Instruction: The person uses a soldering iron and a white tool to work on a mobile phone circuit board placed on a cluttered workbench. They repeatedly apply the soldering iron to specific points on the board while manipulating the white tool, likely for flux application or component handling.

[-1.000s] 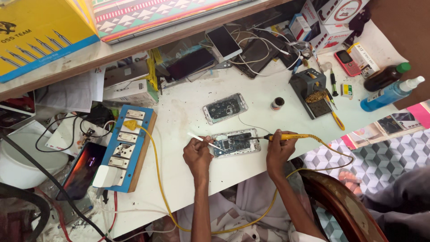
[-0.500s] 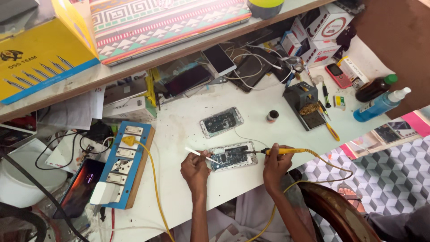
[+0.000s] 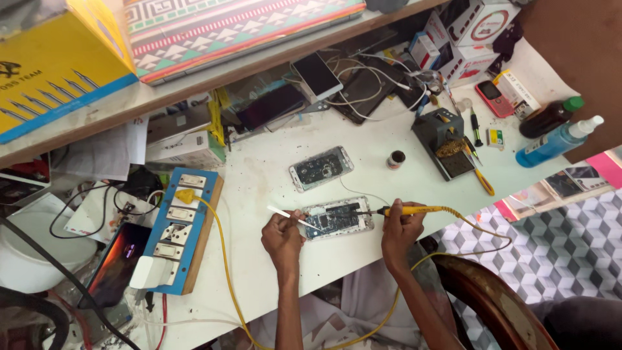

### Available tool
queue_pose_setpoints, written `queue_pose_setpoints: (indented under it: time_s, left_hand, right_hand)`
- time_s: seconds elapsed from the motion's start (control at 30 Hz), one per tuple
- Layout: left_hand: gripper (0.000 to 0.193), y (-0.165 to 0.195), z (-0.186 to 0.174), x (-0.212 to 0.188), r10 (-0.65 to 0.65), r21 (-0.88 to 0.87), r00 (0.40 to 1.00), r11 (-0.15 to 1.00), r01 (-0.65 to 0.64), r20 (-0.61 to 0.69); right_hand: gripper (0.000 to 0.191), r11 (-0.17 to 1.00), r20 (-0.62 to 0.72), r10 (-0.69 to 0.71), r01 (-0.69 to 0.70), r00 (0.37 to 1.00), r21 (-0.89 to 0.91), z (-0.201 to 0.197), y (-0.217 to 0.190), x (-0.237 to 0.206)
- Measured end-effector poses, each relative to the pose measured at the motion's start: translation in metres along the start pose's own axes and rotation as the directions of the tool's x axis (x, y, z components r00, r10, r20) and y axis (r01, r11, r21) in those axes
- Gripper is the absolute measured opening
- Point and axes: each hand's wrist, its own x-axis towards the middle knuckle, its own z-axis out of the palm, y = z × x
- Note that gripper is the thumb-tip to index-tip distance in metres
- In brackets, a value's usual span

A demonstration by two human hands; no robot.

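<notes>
An opened phone point(image 3: 337, 218) lies flat on the white table point(image 3: 259, 175) with its circuit board showing. My left hand point(image 3: 283, 238) holds a thin white tool point(image 3: 289, 216) whose tip rests at the phone's left end. My right hand point(image 3: 400, 228) grips a yellow-handled soldering iron point(image 3: 402, 210), tip pointing left onto the board. Its yellow cord point(image 3: 466, 223) trails off the table edge. A second opened phone part point(image 3: 321, 168) lies just behind.
A blue switchboard point(image 3: 175, 227) on wood with a yellow cable sits at left. Behind are a black soldering stand point(image 3: 444, 146), a small black pot point(image 3: 396, 159), a blue spray bottle point(image 3: 557, 142), a dark bottle point(image 3: 549, 116), phones, boxes and tangled cables. A wooden chair back point(image 3: 492, 298) curves at lower right.
The view has shifted slightly. Both hands stay over the opened phone, with the iron tip and the white tool held at the board.
</notes>
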Motion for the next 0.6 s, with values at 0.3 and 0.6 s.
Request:
queue_pose_setpoints:
  time_s: [0.3,0.6]
  left_hand:
    - [0.007,-0.0035,0.0016,0.0017,-0.010,0.001,1.000,1.000,0.010,-0.004]
    - [0.008,-0.0038,0.0002,-0.0018,0.023,-0.001,1.000,1.000,-0.023,-0.002]
  right_hand:
    - [0.020,0.997,0.037,0.014,-0.017,0.999,0.070,0.0004,0.0029,0.0011]
    - [0.022,0.999,0.058,-0.013,0.010,0.998,0.043,-0.0020,-0.0005,-0.0010]
